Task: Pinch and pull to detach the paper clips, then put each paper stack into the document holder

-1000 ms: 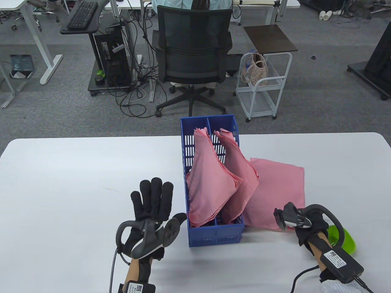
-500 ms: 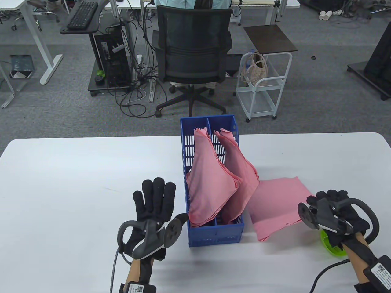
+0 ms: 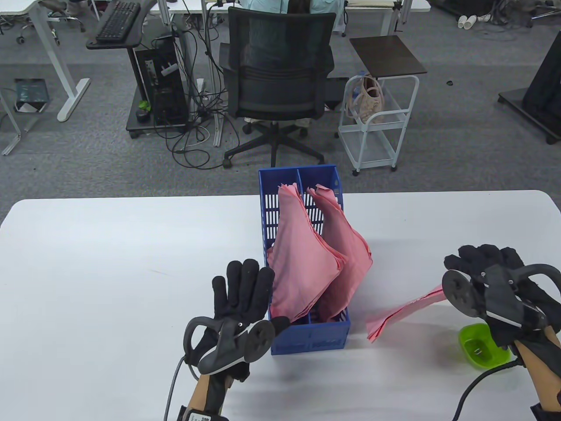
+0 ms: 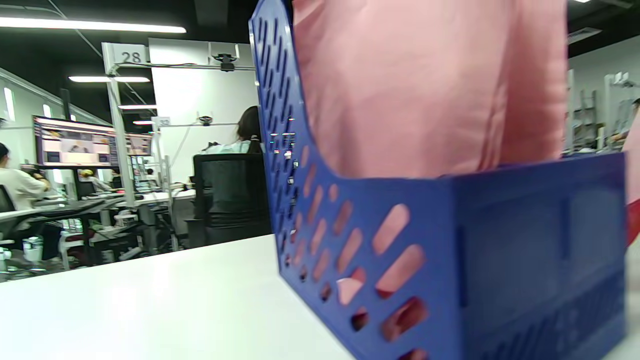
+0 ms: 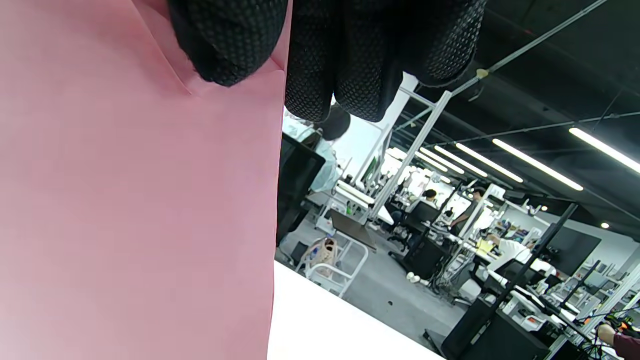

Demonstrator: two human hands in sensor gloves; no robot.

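My right hand (image 3: 491,280), right of the blue document holder (image 3: 307,337), grips one end of a pink paper stack (image 3: 403,313); in the right wrist view my gloved fingers (image 5: 345,65) curl over the top edge of the sheets. The stack hangs off the table (image 3: 109,272), sloping down from my hand toward the holder, its low end near the holder's front right corner but apart from it. I cannot tell whether a paper clip remains on it.

My left hand (image 3: 241,298), at the holder's left front corner, has straight fingers pointing away from me and holds nothing; its fingertips lie against or just beside the holder's left wall, and I cannot tell whether they touch.

The document holder stands at the table's middle with two compartments. Each holds a pink paper stack already placed (image 3: 302,263), both leaning right, the right one bulging over the holder's right wall. The left wrist view shows the slotted left wall (image 4: 350,240) with pink paper behind it.

A green bowl (image 3: 482,351) sits right of the holder, just below my right hand.
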